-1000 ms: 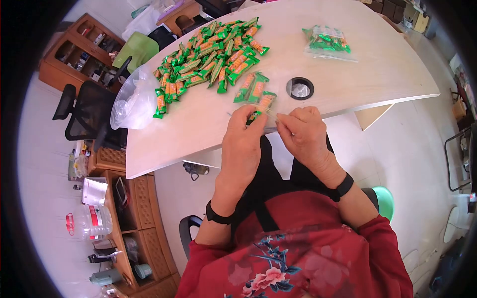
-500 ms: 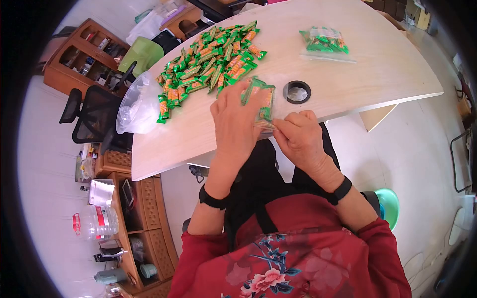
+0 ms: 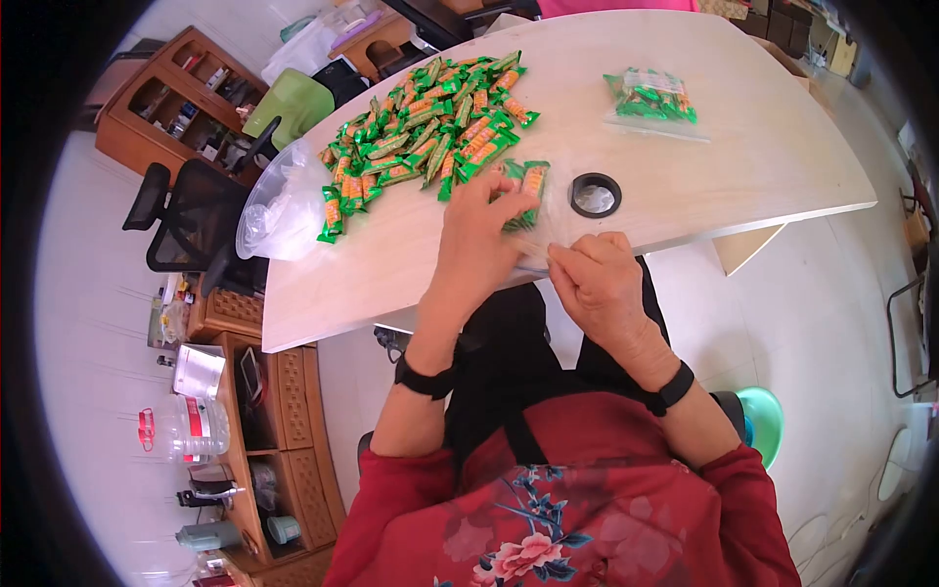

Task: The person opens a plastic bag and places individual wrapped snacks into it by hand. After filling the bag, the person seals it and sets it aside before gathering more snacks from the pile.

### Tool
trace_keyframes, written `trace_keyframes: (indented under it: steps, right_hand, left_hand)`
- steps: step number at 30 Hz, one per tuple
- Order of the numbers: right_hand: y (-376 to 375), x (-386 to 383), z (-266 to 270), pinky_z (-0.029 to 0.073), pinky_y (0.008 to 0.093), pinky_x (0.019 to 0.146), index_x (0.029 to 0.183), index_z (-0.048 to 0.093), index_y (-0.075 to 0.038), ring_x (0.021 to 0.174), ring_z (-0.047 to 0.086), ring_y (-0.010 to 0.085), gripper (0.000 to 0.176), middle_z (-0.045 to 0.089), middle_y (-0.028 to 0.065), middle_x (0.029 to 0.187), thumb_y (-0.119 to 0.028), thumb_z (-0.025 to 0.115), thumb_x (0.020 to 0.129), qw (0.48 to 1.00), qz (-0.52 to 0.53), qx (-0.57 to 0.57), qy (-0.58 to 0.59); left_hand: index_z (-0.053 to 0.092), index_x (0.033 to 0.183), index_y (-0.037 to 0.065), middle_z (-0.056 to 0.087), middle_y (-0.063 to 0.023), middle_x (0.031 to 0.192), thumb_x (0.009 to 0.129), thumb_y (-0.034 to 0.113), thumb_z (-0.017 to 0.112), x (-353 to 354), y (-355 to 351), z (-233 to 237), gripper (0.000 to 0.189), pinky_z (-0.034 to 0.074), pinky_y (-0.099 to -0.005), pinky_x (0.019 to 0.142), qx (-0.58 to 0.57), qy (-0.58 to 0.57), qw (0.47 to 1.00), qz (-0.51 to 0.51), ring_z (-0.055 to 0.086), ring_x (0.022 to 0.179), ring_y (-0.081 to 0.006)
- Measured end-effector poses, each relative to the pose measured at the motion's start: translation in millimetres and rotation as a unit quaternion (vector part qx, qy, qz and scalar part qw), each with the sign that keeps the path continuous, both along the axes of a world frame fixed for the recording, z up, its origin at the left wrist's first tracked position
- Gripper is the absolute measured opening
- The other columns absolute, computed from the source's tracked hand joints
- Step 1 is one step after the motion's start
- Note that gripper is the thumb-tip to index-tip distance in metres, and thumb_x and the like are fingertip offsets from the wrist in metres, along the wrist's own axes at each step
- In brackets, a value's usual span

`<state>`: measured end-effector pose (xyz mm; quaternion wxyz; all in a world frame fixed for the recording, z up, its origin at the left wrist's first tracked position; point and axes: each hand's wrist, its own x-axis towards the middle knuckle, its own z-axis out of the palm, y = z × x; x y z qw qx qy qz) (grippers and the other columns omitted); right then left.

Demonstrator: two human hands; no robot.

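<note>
At the table's near edge lies a clear plastic bag (image 3: 535, 217) with green-and-orange snack packets in its far end. My left hand (image 3: 474, 233) has its fingers curled over the bag's left side and holds it. The bag's near edge is pinched between the thumb and fingers of my right hand (image 3: 599, 289). Just beyond my left hand spreads a large pile of snack packets (image 3: 421, 127). A dark roll of tape (image 3: 596, 195) rests on the table to the right of the bag. My left fingertips are partly hidden among the packets.
A filled clear bag of packets (image 3: 650, 98) lies at the table's far right. Left of the pile stands a clear plastic basin (image 3: 284, 205) with thin plastic inside. The pale table (image 3: 743, 161) has a curved far edge. A black chair (image 3: 201, 215) stands at the left.
The bag has flattened toward the table and its packets sit farther from the near edge. My right hand has moved slightly down with the bag's edge. The whole view has shifted a little.
</note>
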<state>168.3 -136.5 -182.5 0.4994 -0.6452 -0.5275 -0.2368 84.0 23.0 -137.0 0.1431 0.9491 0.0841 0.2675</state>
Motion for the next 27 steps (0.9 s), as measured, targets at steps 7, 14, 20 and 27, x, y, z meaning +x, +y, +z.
trace_keyframes:
  steps: [7, 14, 20, 27]
  right_hand:
    - [1, 1, -1, 0.041, 0.0347, 0.068, 0.088, 0.067, -0.007, 0.066, 0.054, 0.0237, 0.022, 0.054, 0.0036, 0.070, -0.002, 0.074, 0.068, 1.000, 0.001, 0.004, -0.005]
    - [1, -1, 2, 0.041, 0.0349, 0.067, 0.088, 0.068, -0.007, 0.064, 0.052, 0.0239, 0.020, 0.053, 0.0043, 0.069, -0.002, 0.073, 0.070, 1.000, 0.000, -0.005, -0.004]
    - [1, -2, 1, 0.041, 0.0346, 0.066, 0.088, 0.068, -0.007, 0.064, 0.052, 0.0241, 0.018, 0.053, 0.0044, 0.070, -0.002, 0.073, 0.071, 1.000, -0.018, -0.018, -0.002]
    - [0, -1, 1, 0.043, 0.0342, 0.065, 0.088, 0.069, -0.007, 0.067, 0.055, 0.0236, 0.018, 0.056, 0.0043, 0.071, -0.002, 0.074, 0.072, 1.000, -0.015, -0.012, 0.003]
  left_hand:
    - [0.059, 0.127, 0.007, 0.052, -0.0157, 0.134, 0.084, 0.009, 0.060, -47, 45, 16, 0.043, 0.037, -0.0425, 0.105, -0.170, -0.077, 0.982, -0.015, 0.051, 0.121, -0.0325]
    - [0.062, 0.118, 0.005, 0.057, -0.0152, 0.128, 0.083, 0.001, 0.055, -34, 49, -5, 0.035, 0.043, -0.0451, 0.097, 0.044, 0.024, 0.993, 0.110, 0.053, 0.115, -0.0366]
    - [0.063, 0.098, 0.002, 0.063, -0.0127, 0.110, 0.079, -0.006, 0.058, -58, 45, -16, 0.021, 0.051, -0.0344, 0.078, 0.008, -0.088, 0.989, 0.119, 0.063, 0.094, -0.0289]
    - [0.067, 0.089, 0.001, 0.065, -0.0129, 0.104, 0.077, -0.010, 0.066, -123, -44, 15, 0.017, 0.052, -0.0280, 0.071, -0.225, -0.214, 0.948, 0.072, 0.064, 0.086, -0.0191]
